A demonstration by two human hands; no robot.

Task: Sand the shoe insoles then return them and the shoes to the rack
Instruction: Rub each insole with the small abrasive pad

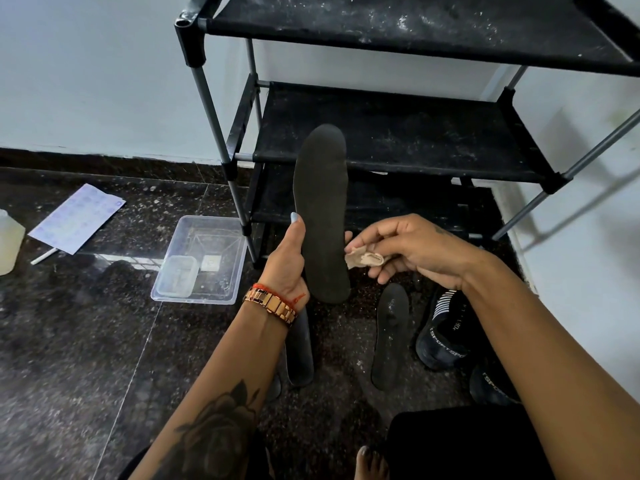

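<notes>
A: What is held by the left hand point(285, 268)?

B: A dark insole point(321, 216) is gripped near its lower end, thumb laid along its left edge, fingers curled behind it. It is held almost upright in front of the rack point(391, 133), above the floor point(76, 341).

A: And the right hand point(408, 251)?

B: A small folded piece of tan sandpaper point(363, 259) is pinched between its fingertips, just beside the insole's right edge. Whether the paper is actually touching the insole cannot be told.

A: Where are the other pieces found?

B: A second insole point(391, 337) is laid flat on the floor below the hands. A third insole point(300, 355) is partly hidden under the left wrist. Two dark shoes point(445, 334) with "SPORT" lettering are seen on the floor at the right, partly covered by the right forearm.

A: What else is seen?

B: Dusty black fabric shelves are carried by the rack. A clear plastic tray point(204, 261) with a smaller clear box point(177, 276) inside is set on the floor left of the rack. Further left, a printed sheet point(78, 218) is lying on the floor.
</notes>
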